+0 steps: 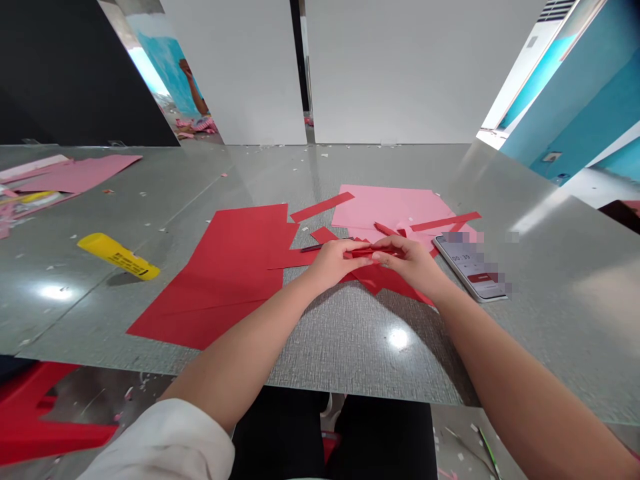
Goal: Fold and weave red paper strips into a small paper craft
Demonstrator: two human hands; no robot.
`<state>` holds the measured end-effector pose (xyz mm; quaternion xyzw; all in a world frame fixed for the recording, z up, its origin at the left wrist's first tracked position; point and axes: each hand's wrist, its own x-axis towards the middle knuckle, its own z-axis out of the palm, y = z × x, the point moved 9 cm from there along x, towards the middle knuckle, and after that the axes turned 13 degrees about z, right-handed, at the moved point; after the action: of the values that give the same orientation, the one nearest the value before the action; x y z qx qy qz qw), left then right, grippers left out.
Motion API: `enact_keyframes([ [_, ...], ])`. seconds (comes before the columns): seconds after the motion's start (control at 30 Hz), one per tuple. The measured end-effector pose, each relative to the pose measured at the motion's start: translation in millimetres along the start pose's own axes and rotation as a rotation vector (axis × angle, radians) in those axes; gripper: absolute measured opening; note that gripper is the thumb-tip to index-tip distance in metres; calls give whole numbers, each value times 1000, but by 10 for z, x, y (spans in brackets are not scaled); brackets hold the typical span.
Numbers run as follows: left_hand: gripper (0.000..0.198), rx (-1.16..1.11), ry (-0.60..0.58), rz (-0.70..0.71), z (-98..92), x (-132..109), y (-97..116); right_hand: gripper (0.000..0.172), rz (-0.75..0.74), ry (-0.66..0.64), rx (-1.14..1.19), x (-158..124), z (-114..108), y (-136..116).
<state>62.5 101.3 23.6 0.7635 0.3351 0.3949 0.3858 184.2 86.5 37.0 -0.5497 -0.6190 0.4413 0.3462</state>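
My left hand (pixel 334 261) and my right hand (pixel 411 260) meet over the middle of the grey table (pixel 350 347). Both pinch a narrow folded red paper strip (pixel 373 252) between fingers and thumbs. Under my hands lie cut red paper pieces (pixel 385 279). A large red paper sheet (pixel 225 273) spreads out to the left of my left hand. A pink paper sheet (pixel 390 207) lies just beyond my hands, with loose red strips (pixel 445 221) on it. A dark thin tool (pixel 311 248), a pen or a blade, lies by my left fingers.
A phone (pixel 473 270) lies face up right of my right hand. A yellow glue stick (pixel 119 256) rests at the left. Pink sheets (pixel 75 172) and scraps sit at the far left. Another person's raised arm (pixel 193 87) shows in the far background. White partitions stand behind the table.
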Motion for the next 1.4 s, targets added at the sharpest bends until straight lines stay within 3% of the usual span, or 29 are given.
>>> enact_keyframes([
  [0.27, 42, -20, 14, -20, -4, -17, -8, 21, 27, 8, 18, 9, -8, 23],
  [0.53, 27, -14, 51, -11, -17, 3, -6, 22, 12, 22, 27, 26, -12, 38],
  [0.73, 20, 6, 47, -48, -33, -13, -49, 19, 112, 78, 63, 41, -92, 175],
  [0.97, 28, -280, 122, -137, -26, -45, -148, 20, 138, 9, 280, 44, -85, 170],
  [1.13, 25, -437, 147, -170, -1, -53, -141, 22, 157, 40, 330, 63, -110, 191],
  [1.4, 18, -491, 185, -90, -51, -18, -79, 14, 117, 45, 400, 27, -141, 118],
])
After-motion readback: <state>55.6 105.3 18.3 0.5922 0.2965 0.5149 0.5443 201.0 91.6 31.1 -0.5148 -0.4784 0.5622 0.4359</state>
